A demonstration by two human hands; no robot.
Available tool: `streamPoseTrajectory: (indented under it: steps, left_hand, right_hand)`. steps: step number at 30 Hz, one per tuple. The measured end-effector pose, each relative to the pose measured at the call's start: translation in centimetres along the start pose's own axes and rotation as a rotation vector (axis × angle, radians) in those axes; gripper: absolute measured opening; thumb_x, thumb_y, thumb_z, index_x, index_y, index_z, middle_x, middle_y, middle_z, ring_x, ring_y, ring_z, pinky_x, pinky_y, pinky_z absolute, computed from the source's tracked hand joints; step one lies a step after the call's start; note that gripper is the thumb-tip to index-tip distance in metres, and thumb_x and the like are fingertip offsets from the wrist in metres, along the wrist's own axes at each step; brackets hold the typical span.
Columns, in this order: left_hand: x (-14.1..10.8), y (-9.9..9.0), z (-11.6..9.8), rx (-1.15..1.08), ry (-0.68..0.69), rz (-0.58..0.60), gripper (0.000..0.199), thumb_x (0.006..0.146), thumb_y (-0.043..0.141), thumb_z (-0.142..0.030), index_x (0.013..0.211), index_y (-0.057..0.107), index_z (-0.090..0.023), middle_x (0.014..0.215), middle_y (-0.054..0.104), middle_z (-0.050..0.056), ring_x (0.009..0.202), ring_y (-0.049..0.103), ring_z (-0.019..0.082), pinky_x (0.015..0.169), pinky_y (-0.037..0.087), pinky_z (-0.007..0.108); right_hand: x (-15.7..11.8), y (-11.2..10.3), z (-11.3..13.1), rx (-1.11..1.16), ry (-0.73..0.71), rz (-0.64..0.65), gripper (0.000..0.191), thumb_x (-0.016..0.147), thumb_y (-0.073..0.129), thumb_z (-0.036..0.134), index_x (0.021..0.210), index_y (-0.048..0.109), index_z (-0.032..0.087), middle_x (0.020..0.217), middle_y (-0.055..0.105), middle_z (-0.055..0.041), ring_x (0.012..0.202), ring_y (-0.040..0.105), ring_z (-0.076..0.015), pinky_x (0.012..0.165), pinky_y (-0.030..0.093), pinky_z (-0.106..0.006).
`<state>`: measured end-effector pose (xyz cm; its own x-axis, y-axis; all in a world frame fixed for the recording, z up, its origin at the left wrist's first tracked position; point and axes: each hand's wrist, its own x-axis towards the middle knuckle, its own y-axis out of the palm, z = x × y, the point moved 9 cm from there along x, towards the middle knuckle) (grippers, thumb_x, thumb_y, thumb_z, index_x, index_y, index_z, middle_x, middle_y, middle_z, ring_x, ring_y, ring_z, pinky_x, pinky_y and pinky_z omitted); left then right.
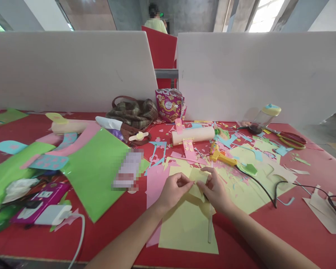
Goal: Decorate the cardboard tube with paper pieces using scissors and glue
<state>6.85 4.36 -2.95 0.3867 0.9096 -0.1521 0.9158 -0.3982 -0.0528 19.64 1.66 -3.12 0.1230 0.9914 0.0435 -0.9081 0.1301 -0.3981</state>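
Observation:
My left hand (pixel 175 190) and my right hand (pixel 217 190) meet over the table, both pinching a small piece of pale yellow paper (pixel 197 191) between thumbs and fingers. Beneath them lies a larger yellow sheet (pixel 184 233), partly over a pink sheet (pixel 154 186). A thin pale stick (pixel 210 228) rests on the yellow sheet below my right hand. Just beyond that hand is a yellow glue gun (pixel 224 158) with a black cord. Farther back lies a cream tube (pixel 196 135) with pink star-patterned strips attached.
Paper scraps (pixel 240 179) litter the right side. Scissors (pixel 291 138) and a lidded clear jar (pixel 264 119) stand farther right. To the left are a green sheet (pixel 98 175), a blurred phone-like object (pixel 128 170) and a white charger (pixel 54 215). A snack bag (pixel 170 105) stands by white partitions.

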Motion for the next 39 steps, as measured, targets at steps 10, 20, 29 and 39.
streamPoseTrajectory:
  steps: [10, 20, 29, 39]
  left_hand:
    - [0.1, 0.0, 1.1, -0.036, -0.084, 0.019, 0.025, 0.063, 0.063, -0.035, 0.062, 0.050, -0.013, 0.061, 0.053, 0.000, 0.059, 0.052, 0.011, 0.058, 0.041, 0.023]
    - [-0.1, 0.0, 0.6, -0.009, -0.009, -0.025, 0.025, 0.063, 0.062, -0.036, 0.064, 0.048, -0.015, 0.063, 0.053, 0.000, 0.060, 0.052, 0.011, 0.057, 0.042, 0.022]
    - [-0.2, 0.4, 0.9, -0.081, -0.075, 0.027, 0.019, 0.066, 0.060, -0.028, 0.075, 0.048, -0.017, 0.069, 0.056, 0.000, 0.065, 0.055, 0.010, 0.058, 0.041, 0.020]
    - [-0.3, 1.1, 1.4, -0.096, -0.164, 0.106, 0.021, 0.065, 0.060, -0.032, 0.073, 0.052, -0.015, 0.067, 0.060, 0.002, 0.065, 0.058, 0.014, 0.060, 0.043, 0.024]
  right_hand:
    - [0.1, -0.5, -0.2, -0.024, -0.030, -0.060, 0.017, 0.075, 0.046, 0.027, 0.091, 0.041, 0.024, 0.054, 0.032, 0.0082, 0.043, 0.037, -0.0096, 0.041, 0.032, -0.020]
    - [-0.4, -0.1, -0.1, -0.005, -0.005, -0.046, 0.030, 0.070, 0.053, 0.032, 0.096, 0.040, 0.024, 0.053, 0.033, 0.0087, 0.042, 0.035, -0.0103, 0.039, 0.030, -0.021]
    - [-0.1, -0.7, -0.6, -0.176, 0.062, -0.054, 0.032, 0.069, 0.053, 0.033, 0.097, 0.041, 0.025, 0.049, 0.028, 0.0102, 0.041, 0.036, -0.0110, 0.040, 0.030, -0.021]
    - [-0.2, 0.1, -0.3, -0.070, 0.027, 0.007, 0.030, 0.067, 0.055, 0.026, 0.094, 0.040, 0.025, 0.054, 0.040, 0.0074, 0.045, 0.040, -0.0115, 0.042, 0.033, -0.022]
